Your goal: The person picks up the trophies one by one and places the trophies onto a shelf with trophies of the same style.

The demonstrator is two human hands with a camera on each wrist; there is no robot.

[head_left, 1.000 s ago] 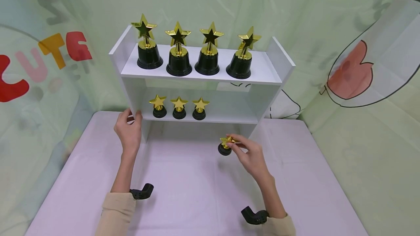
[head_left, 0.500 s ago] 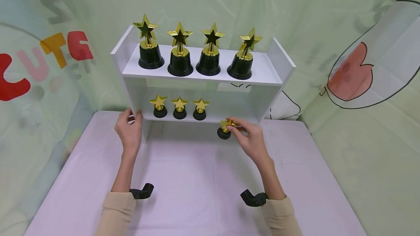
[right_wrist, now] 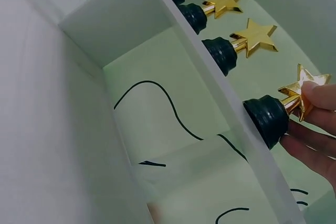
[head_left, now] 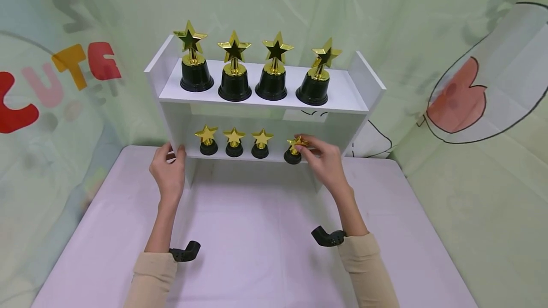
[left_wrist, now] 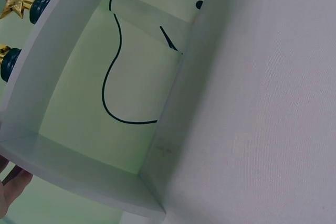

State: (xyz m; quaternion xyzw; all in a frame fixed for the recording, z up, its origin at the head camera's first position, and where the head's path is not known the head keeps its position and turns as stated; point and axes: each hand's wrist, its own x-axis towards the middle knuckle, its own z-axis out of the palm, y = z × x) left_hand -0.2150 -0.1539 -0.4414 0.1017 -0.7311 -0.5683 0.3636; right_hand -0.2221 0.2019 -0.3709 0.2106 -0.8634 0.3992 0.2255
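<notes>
My right hand (head_left: pixel 324 163) pinches a small gold star trophy (head_left: pixel 293 150) with a black base, its base at the front edge of the lower shelf (head_left: pixel 239 157) of a white shelf unit (head_left: pixel 364 84). In the right wrist view the small trophy (right_wrist: pixel 273 114) is held by its star between my fingertips (right_wrist: pixel 317 95). Three small star trophies (head_left: pixel 233 141) stand in a row on that lower shelf to its left. My left hand (head_left: pixel 169 170) grips the unit's left side panel. Several large star trophies (head_left: pixel 257 72) stand on the top shelf.
The shelf unit stands at the back of a pale lilac table (head_left: pixel 257 251). Green sheeting with drawings hangs behind and to both sides. The space under the lower shelf (left_wrist: pixel 131 82) is open through to the backdrop.
My right hand has carried the small trophy up from above the table to the lower shelf's front edge, right of the three small trophies. My left hand has kept its hold on the side panel.
</notes>
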